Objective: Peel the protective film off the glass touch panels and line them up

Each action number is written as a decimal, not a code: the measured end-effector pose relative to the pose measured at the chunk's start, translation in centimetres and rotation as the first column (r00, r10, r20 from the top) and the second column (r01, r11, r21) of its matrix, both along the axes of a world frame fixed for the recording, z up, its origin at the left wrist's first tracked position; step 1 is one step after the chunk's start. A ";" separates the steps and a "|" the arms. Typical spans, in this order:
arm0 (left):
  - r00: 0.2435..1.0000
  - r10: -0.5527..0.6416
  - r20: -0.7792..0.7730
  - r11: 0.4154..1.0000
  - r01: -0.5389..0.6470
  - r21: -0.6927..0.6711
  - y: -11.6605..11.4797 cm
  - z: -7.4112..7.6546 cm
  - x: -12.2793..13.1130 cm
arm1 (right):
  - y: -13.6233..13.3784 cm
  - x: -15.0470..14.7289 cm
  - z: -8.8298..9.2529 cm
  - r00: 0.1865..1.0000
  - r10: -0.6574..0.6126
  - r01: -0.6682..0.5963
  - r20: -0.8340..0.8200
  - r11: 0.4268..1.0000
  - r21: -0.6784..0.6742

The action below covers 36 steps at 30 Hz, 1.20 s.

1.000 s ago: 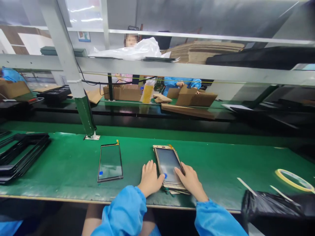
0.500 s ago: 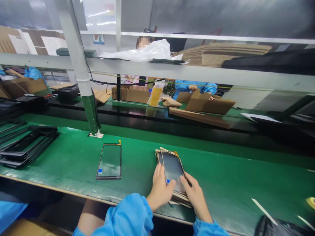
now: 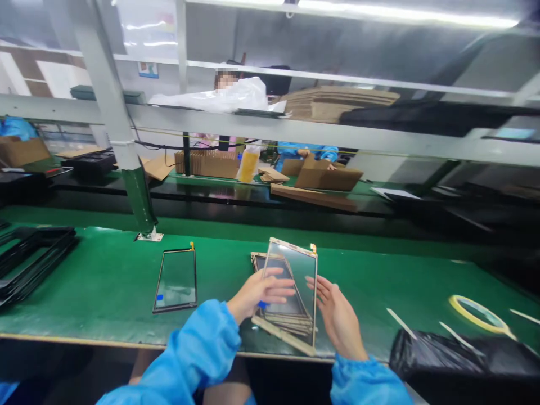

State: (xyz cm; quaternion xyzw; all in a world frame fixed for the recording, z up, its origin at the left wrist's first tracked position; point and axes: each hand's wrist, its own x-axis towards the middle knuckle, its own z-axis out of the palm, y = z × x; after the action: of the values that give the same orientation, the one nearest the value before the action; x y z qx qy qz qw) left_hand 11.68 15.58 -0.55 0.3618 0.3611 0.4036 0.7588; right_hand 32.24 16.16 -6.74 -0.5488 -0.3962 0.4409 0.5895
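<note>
A clear touch panel with a pale border and a small orange tab at its top right is held tilted above the bench. My left hand grips its left side, with the fingers stretched behind the glass and showing through it. At the right edge, my right hand holds the panel with bent fingers. Beneath lies a stack of similar pale-edged panels, partly seen through the glass. To the left, a black-bordered touch panel with a blue sticker lies flat.
Black frames are piled at the left of the green bench. A post rises from it. At right are a yellow tape roll and a black plastic bag. Across the line, a co-worker's blue sleeves show behind cardboard dividers.
The top panel has been lifted off the stack and tilted up between both hands. My left hand has moved behind its glass. The view has swung right, bringing the tape roll into full sight.
</note>
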 end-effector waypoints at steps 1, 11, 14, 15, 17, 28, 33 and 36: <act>1.000 -0.031 0.000 0.999 0.031 0.017 -1.6 0.2 -1.4 | -0.1 -0.2 1.5 0.989 0.120 -0.123 -0.089 0.992 -0.033; 0.995 0.012 -0.102 1.000 -0.012 -0.005 -11.9 -2.2 -13.6 | -4.4 -8.7 7.2 0.647 0.721 -0.710 0.247 0.688 -0.149; 0.996 0.013 -0.086 0.999 -0.016 -0.031 -13.4 -1.7 -15.0 | -6.2 -10.2 5.6 0.666 0.699 -0.690 0.259 0.710 -0.143; 0.994 0.000 -0.109 1.000 -0.002 -0.026 -13.8 -1.2 -15.5 | -6.5 -10.5 5.3 0.646 0.712 -0.704 0.277 0.695 -0.146; 0.979 -0.051 -0.198 0.999 0.050 -0.009 -14.6 0.0 -16.6 | -6.5 -10.8 5.4 0.559 0.733 -0.753 0.388 0.644 -0.132; 0.803 -0.269 -0.531 0.959 0.274 -0.072 -15.8 4.1 -18.3 | -5.1 -15.2 13.5 -0.248 0.164 -0.900 0.955 0.325 -0.290; 0.826 -0.378 -0.417 0.924 0.365 -0.114 -14.9 4.2 -18.2 | -6.6 -15.1 14.0 -0.436 -0.207 -0.871 0.876 0.342 -0.353; 0.854 -0.436 -0.284 0.900 0.416 -0.130 -13.7 4.2 -17.8 | -6.8 -14.2 13.1 -0.357 -0.368 -0.908 0.859 0.354 -0.225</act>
State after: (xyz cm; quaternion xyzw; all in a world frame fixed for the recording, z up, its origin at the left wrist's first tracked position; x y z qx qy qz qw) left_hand -6.12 1.92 3.70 0.4662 0.3978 0.1528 0.7753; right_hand 18.08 9.38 6.41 -0.1250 -0.9724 -0.1970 -0.0005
